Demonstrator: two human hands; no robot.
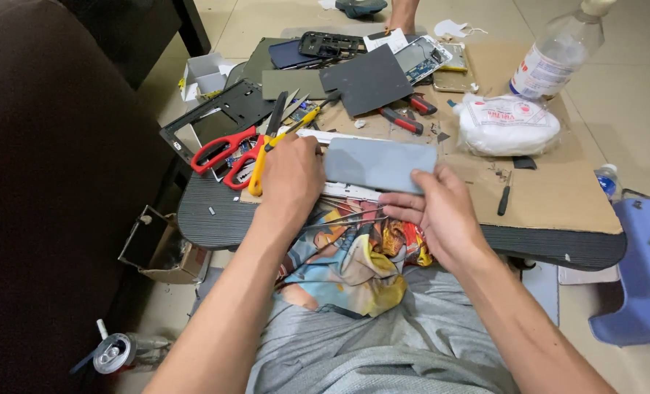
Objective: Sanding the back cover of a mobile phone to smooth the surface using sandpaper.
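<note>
Left hand [290, 175]: fingers curled, knuckles up, closed against the left end of a grey-blue phone back panel [378, 165]; how the fingertips meet the panel is hidden. Right hand [436, 211]: loosely curled, thumb and fingers pinching the panel's lower right corner, with thin metal tweezers [339, 219] running leftward from under its fingers. Panel: flat, long side across, held between the two hands just above the near edge of the table [215, 219]. Immediately left of the left hand: yellow-handled tool [261, 162], then red-handled scissors [223, 149]. Beyond the hands: dark square sheet [367, 82], red-handled pliers [401, 120], opened phone bodies and frames [332, 45]. Right of the right hand: small black screwdriver [504, 197] on a brown cardboard mat [551, 197]; farther off, a white bagged bundle [507, 125] and a clear plastic bottle [555, 55]. Below the hands: colourful printed cloth [354, 263] on the lap, grey garment beneath. Surroundings: pale tiled floor, blue plastic stool [642, 270] at far right, small cardboard box [161, 248] and a can [112, 354] on the floor at left.
</note>
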